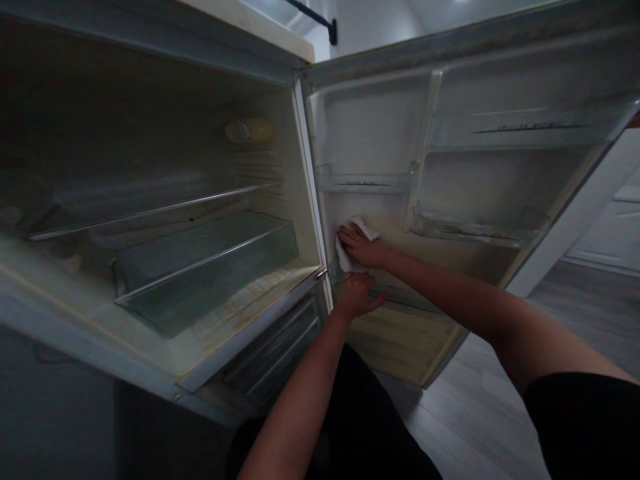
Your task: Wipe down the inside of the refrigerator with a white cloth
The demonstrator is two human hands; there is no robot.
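My right hand [365, 248] presses a crumpled white cloth [369, 229] flat against the inner panel of the open fridge door [373, 127], close to the hinge side. Its fingers lie over the cloth, which sticks out above and below them. Just below, my left hand [356, 295] has its fingers bent over the rim of the low clear door shelf [407, 298], thumb stretched out to the right. The left fingertips are partly hidden. Yellowish staining covers the lower door panel [400, 333].
To the left, the fridge compartment holds a glass shelf [165, 212] and a clear drawer [215, 280]. A yellowish lamp cover [250, 131] is on its side wall. More door shelves [367, 183] sit above my hands. Grey wooden flooring [480, 407] lies below right.
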